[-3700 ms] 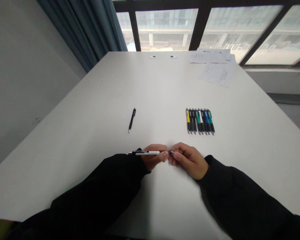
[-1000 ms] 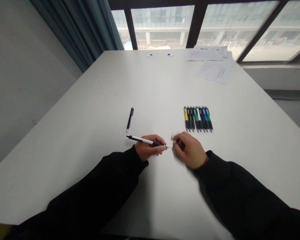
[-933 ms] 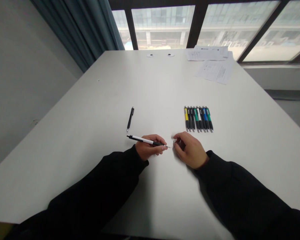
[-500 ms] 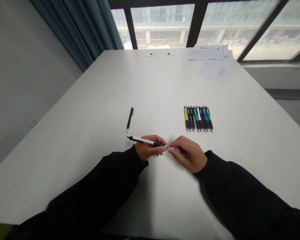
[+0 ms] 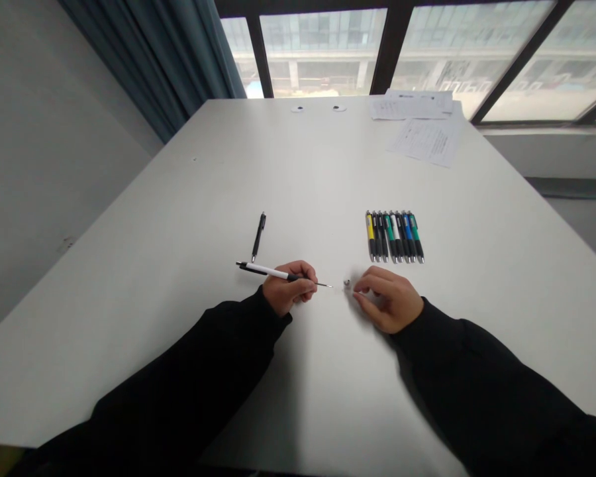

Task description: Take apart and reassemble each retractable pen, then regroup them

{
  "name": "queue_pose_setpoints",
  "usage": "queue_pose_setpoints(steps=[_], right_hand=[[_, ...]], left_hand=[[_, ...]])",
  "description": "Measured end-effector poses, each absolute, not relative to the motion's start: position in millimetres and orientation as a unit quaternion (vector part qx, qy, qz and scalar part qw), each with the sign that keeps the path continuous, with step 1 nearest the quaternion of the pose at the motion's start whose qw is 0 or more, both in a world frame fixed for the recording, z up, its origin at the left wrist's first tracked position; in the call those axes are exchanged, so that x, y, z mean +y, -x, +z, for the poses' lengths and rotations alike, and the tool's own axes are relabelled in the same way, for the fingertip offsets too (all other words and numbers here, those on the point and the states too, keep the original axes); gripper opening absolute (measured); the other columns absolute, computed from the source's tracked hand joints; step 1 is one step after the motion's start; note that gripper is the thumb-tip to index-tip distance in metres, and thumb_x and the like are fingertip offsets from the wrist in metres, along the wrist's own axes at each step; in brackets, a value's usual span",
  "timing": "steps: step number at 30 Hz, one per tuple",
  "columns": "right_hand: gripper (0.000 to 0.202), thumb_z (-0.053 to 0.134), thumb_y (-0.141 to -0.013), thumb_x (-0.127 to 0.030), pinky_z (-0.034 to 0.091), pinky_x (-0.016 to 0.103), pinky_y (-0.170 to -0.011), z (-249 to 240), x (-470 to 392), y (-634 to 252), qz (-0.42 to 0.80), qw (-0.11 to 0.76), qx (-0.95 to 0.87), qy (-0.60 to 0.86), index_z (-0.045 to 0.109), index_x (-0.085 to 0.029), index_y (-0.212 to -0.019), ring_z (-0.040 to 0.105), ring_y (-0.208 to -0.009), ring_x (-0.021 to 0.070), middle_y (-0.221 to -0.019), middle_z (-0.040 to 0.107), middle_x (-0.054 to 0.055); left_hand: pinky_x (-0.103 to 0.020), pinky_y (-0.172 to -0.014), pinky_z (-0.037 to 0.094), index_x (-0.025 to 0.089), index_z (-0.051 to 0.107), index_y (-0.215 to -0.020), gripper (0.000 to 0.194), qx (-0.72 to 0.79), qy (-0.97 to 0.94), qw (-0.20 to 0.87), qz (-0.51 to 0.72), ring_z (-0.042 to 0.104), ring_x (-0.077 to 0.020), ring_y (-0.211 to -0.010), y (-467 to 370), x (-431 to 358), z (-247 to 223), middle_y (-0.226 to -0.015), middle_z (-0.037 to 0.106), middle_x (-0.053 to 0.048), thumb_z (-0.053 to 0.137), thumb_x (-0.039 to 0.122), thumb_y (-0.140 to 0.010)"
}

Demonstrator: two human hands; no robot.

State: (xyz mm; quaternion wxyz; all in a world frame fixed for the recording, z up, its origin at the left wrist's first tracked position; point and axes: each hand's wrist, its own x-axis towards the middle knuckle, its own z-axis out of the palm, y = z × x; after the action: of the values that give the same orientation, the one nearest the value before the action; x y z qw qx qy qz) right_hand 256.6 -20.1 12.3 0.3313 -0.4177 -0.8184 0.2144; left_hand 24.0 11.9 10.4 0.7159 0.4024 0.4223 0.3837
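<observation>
My left hand (image 5: 292,287) is closed around a white and black click pen (image 5: 269,270), held almost level with its rear end pointing left. From the pen's front end a thin refill (image 5: 324,285) sticks out bare. A small silver pen tip (image 5: 346,283) is on the table just left of my right hand (image 5: 388,298). The fingers of that hand are curved, thumb and forefinger slightly apart, with nothing visible between them. Beyond my left hand lies a black pen (image 5: 259,236).
Several pens (image 5: 394,236) with yellow, black, green, white and blue barrels lie side by side beyond my right hand. Paper sheets (image 5: 424,140) rest at the table's far right. Two small white ovals (image 5: 338,108) sit near the far edge, by the window.
My hands have moved apart, and the refill now shows at the pen's front. The silver tip has come off and is by my right fingers. The pen has shifted left.
</observation>
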Motion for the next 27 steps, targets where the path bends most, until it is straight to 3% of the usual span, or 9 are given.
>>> queue_pose_setpoints(steps=[7,27], right_hand=[[0.013,0.058,-0.084,-0.025,0.048,0.031,-0.069,7.0,-12.4,-267.9,0.158,0.235,-0.843,0.457,0.068,-0.017,-0.088,0.058,-0.073,0.018,-0.079,0.062,0.006],[0.015,0.059,-0.086,-0.03,0.046,0.029,-0.067,8.4,-13.4,-263.1,0.149,0.225,-0.835,0.479,0.067,-0.018,-0.089,0.058,-0.072,0.0175,-0.078,0.062,0.005]], left_hand=[[-0.017,-0.039,0.029,0.013,0.057,-0.065,0.018,0.433,-0.377,0.722,0.386,0.045,-0.0057,-0.039,-25.2,13.0,12.7,-0.048,0.056,0.001,0.07,0.019,-0.055],[-0.017,-0.039,0.03,0.012,0.059,-0.067,0.02,0.438,-0.393,0.715,0.379,0.048,-0.0062,-0.042,-25.0,13.0,12.4,-0.052,0.061,-0.001,0.073,0.022,-0.056]])
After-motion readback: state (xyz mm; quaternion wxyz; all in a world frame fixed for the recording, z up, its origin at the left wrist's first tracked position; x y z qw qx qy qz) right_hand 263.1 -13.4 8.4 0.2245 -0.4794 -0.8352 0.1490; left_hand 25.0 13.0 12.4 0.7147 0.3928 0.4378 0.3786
